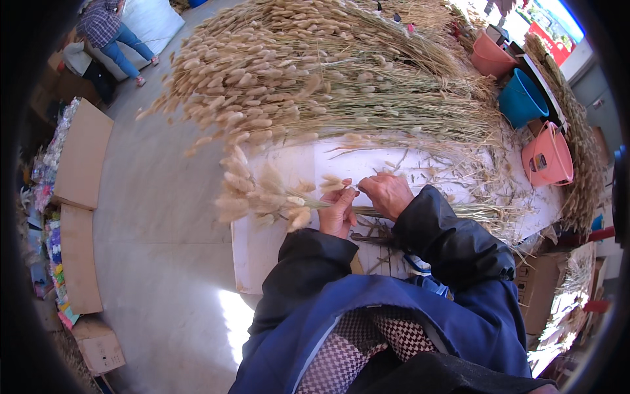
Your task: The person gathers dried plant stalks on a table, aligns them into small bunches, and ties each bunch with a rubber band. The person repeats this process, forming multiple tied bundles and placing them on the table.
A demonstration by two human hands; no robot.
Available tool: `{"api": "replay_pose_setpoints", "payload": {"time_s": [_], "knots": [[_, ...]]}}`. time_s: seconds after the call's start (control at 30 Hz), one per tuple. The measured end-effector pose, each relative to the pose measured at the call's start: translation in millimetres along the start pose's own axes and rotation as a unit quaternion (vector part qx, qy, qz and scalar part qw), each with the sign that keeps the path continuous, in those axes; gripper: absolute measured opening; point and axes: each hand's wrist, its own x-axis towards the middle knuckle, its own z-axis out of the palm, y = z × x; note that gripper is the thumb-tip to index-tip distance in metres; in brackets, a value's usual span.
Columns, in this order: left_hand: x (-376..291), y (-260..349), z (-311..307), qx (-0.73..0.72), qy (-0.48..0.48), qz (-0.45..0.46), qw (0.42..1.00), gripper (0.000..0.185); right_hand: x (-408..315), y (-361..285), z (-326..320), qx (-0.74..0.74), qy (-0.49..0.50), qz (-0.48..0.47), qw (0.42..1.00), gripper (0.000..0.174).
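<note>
My left hand [337, 212] is closed round a small bunch of dried bunny-tail grass [261, 197], its fluffy heads pointing left. In front of me lies a white tabletop [275, 157], above which both hands work. My right hand [389, 194] pinches a thin stem close to the left fingertips; one pale head [332, 183] shows beside the left thumb. Under the right wrist, loose stems [477, 212] stretch to the right. Dark-bladed scissors [371, 240] with a blue handle [417, 264] rest on the table near my body, partly covered by the right sleeve.
A large heap of dried bunny-tail grass [315, 83] covers the table's far side. Along the right stand a pink bucket [547, 155], a blue bucket [522, 98] and another pink bucket [492, 54]. Cardboard boxes [81, 152] line the left floor. A person [106, 29] bends at upper left.
</note>
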Motion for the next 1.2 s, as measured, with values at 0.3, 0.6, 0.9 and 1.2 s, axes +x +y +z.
{"api": "replay_pose_setpoints", "payload": {"time_s": [0.3, 0.6, 0.9, 1.2], "knots": [[2.5, -3.2, -7.0, -0.034, 0.055, -0.022, 0.998, 0.017, 55.3, 69.6, -1.6, -0.072, 0.028, 0.051, 0.996, 0.008], [4.4, -2.3, -8.3, 0.003, 0.056, -0.032, 0.998, 0.015, 59.1, 93.9, 25.7, -0.116, 0.036, 0.124, 0.985, 0.013], [0.5, 0.1, -3.0, 0.026, 0.058, -0.022, 0.998, 0.017, 17.3, 39.8, -3.1, -0.030, 0.055, -0.004, 0.998, 0.006], [2.9, -6.8, -8.8, 0.022, 0.057, 0.018, 0.998, 0.016, -4.6, 25.8, 4.8, -0.028, -0.013, 0.005, 1.000, 0.008]]}}
